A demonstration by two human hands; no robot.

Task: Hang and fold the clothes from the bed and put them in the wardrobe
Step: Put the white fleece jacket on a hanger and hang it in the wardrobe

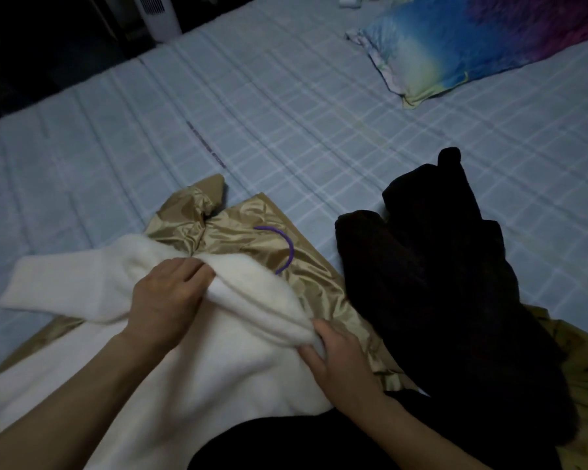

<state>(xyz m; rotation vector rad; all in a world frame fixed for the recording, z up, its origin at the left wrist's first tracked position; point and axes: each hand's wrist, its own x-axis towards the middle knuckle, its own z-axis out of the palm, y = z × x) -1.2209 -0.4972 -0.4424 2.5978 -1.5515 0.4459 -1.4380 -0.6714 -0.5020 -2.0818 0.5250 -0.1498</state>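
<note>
Right up close, the white fleece garment (pixel 197 364) spreads soft and thick across the near edge of the bed (pixel 286 113), matte and creamy, one sleeve stretched out flat beyond the left hand; the left hand (pixel 168 300) lies on top of it, fingers curled over a rolled fold of the fleece, so that grip is grasping the white garment; the right hand (pixel 340 361) pinches the other end of the same fold, thumb and fingers closed on the thick edge, grasping it too; the fold runs as a fat ridge from one grip to the other; under the fleece, and just past both grips, a shiny gold satin garment (pixel 252 239) shows, crinkled and glossy, with a purple hanger hook (pixel 286 245) curving up on it just beyond the fold; to the outside of the right grip, a heap of dark, near-black clothing (pixel 448 283) sits piled on the checked blue sheet; well beyond it, a bright blue patterned pillow (pixel 455 42).
</note>
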